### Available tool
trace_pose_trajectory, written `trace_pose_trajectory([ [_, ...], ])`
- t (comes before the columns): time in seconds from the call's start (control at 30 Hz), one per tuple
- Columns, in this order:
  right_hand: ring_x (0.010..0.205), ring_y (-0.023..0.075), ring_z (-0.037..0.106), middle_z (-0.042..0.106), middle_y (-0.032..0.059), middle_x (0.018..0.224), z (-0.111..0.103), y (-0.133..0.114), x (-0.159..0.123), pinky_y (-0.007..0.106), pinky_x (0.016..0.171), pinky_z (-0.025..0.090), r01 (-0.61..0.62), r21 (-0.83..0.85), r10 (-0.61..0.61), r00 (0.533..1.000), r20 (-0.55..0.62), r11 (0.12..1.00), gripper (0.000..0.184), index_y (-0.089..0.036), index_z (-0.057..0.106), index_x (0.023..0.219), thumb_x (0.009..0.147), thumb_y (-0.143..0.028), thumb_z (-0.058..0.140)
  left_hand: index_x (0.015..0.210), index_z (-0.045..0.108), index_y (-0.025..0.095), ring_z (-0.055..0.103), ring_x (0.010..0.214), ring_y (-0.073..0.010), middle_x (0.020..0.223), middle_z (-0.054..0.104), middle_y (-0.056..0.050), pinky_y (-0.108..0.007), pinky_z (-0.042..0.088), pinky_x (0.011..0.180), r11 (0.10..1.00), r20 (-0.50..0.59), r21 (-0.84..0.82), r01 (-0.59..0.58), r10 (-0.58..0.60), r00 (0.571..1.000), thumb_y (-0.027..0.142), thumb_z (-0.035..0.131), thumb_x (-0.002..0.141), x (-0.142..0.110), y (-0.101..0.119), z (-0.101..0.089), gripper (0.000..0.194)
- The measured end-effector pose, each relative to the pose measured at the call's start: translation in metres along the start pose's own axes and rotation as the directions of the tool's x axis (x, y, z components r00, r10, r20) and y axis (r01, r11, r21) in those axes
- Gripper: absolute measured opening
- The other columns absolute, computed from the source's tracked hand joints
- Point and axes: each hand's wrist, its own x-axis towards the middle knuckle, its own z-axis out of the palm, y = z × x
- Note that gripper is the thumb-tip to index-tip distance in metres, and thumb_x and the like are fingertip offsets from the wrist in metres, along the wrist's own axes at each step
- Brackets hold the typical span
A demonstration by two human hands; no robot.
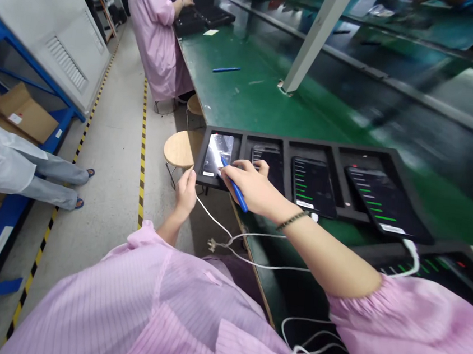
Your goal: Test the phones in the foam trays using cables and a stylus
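My right hand [256,187] is closed around a blue pen [238,194], its tip against or just over the lit screen of the leftmost phone [219,151]. My left hand [186,194], beside the bench edge, pinches the end of a white cable [213,217]; the connector is hidden in the fingers. That phone lies in a compartment of a black foam tray [247,135]. To its right, a second dark phone [270,157] is partly covered by my right hand. Further along are a third phone [314,182] and a larger device [386,201], both showing green bars and plugged into white cables.
Another black tray [464,265] lies at the right. On the green bench [244,104] are another blue pen [226,70] and a post [318,39]. A wooden stool [180,149] stands below. One person in pink [158,33] works further along; another person's legs [59,175] are at left.
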Motion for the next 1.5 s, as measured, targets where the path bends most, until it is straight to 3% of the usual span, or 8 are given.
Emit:
trace_pose_trajectory([
  [0.17, 0.118, 0.0362, 0.049, 0.07, 0.0137, 0.107, 0.017, 0.014, 0.028, 0.06, 0.1, 0.025, -0.116, 0.003, 0.116, 0.993, 0.023, 0.993, 0.021, -0.021, 0.057, 0.103, 0.094, -0.018, 0.038, 0.074, 0.061, 0.02, 0.066, 0.089, -0.0174, 0.092, 0.07, -0.005, -0.027, 0.057, 0.075, 0.986, 0.094, -0.123, 0.117, -0.106, 0.99, 0.054, 0.058, 0.094, 0.002, -0.001, -0.009, 0.04],
  [0.43, 0.117, 0.0397, 0.047, 0.07, 0.0176, 0.097, 0.021, 0.019, 0.039, 0.066, 0.101, 0.024, -0.313, -0.007, 0.31, 0.943, -0.122, 0.95, 0.023, -0.018, 0.056, 0.106, 0.091, -0.022, 0.039, 0.079, 0.062, 0.017, 0.072, 0.08, -0.0132, 0.136, 0.066, -0.01, -0.027, 0.058, 0.076, 0.899, 0.235, -0.331, 0.286, -0.215, 0.948, 0.06, 0.07, 0.085, 0.0, -0.003, -0.026, 0.044],
  [0.53, 0.119, 0.0408, 0.046, 0.068, 0.0191, 0.092, 0.029, 0.017, 0.046, 0.067, 0.104, 0.021, -0.377, -0.056, 0.366, 0.919, -0.143, 0.925, 0.024, -0.015, 0.056, 0.107, 0.094, -0.022, 0.037, 0.078, 0.063, 0.017, 0.072, 0.077, -0.0133, 0.121, 0.071, -0.008, -0.027, 0.057, 0.074, 0.901, 0.222, -0.32, 0.292, -0.228, 0.948, 0.064, 0.072, 0.082, -0.002, -0.002, -0.022, 0.047],
  [0.7, 0.111, 0.0392, 0.052, 0.067, 0.0178, 0.101, 0.034, 0.008, 0.054, 0.064, 0.101, 0.027, -0.504, 0.121, 0.518, 0.827, -0.218, 0.855, 0.017, -0.019, 0.048, 0.101, 0.096, -0.035, 0.045, 0.073, 0.064, 0.018, 0.069, 0.066, -0.0132, 0.09, 0.071, -0.003, -0.025, 0.053, 0.064, 0.902, 0.185, -0.339, 0.268, -0.216, 0.959, 0.081, 0.08, 0.055, -0.004, 0.001, -0.017, 0.068],
  [0.93, 0.103, 0.0336, 0.061, 0.067, 0.0114, 0.099, 0.016, -0.014, 0.074, 0.04, 0.092, 0.033, -0.625, 0.201, 0.651, 0.752, -0.103, 0.754, 0.027, -0.02, 0.043, 0.107, 0.089, -0.025, 0.063, 0.07, 0.064, 0.017, 0.068, 0.061, -0.0159, 0.071, 0.066, -0.001, -0.025, 0.049, 0.06, 0.89, 0.149, -0.361, 0.278, -0.239, 0.96, 0.083, 0.083, 0.044, 0.0, 0.005, -0.017, 0.074],
  [1.07, 0.093, 0.0307, 0.066, 0.069, 0.0088, 0.087, 0.004, -0.009, 0.085, 0.035, 0.086, 0.033, -0.67, 0.237, 0.699, 0.711, -0.068, 0.704, 0.021, -0.019, 0.046, 0.105, 0.089, -0.011, 0.055, 0.071, 0.066, 0.016, 0.071, 0.066, -0.0177, 0.081, 0.071, -0.004, -0.025, 0.049, 0.062, 0.886, 0.195, -0.357, 0.297, -0.241, 0.951, 0.077, 0.087, 0.046, 0.004, 0.008, -0.025, 0.069],
  [1.27, 0.093, 0.029, 0.065, 0.069, 0.0058, 0.086, -0.013, 0.001, 0.075, 0.034, 0.084, 0.035, -0.696, 0.308, 0.744, 0.665, -0.066, 0.649, 0.014, -0.022, 0.047, 0.1, 0.091, -0.02, 0.057, 0.078, 0.073, 0.013, 0.072, 0.082, -0.0186, 0.111, 0.076, -0.013, -0.024, 0.05, 0.064, 0.874, 0.196, -0.38, 0.302, -0.244, 0.95, 0.06, 0.095, 0.05, 0.005, 0.01, -0.054, 0.059],
  [1.5, 0.097, 0.0292, 0.065, 0.069, 0.008, 0.101, -0.013, -0.001, 0.071, 0.033, 0.079, 0.036, -0.73, 0.269, 0.756, 0.654, 0.01, 0.628, 0.015, -0.023, 0.05, 0.097, 0.088, -0.024, 0.061, 0.073, 0.065, 0.016, 0.067, 0.066, -0.0151, 0.061, 0.066, 0.001, -0.029, 0.054, 0.073, 0.817, 0.145, -0.521, 0.246, -0.2, 0.969, 0.065, 0.092, 0.057, -0.024, 0.013, -0.062, 0.058],
])
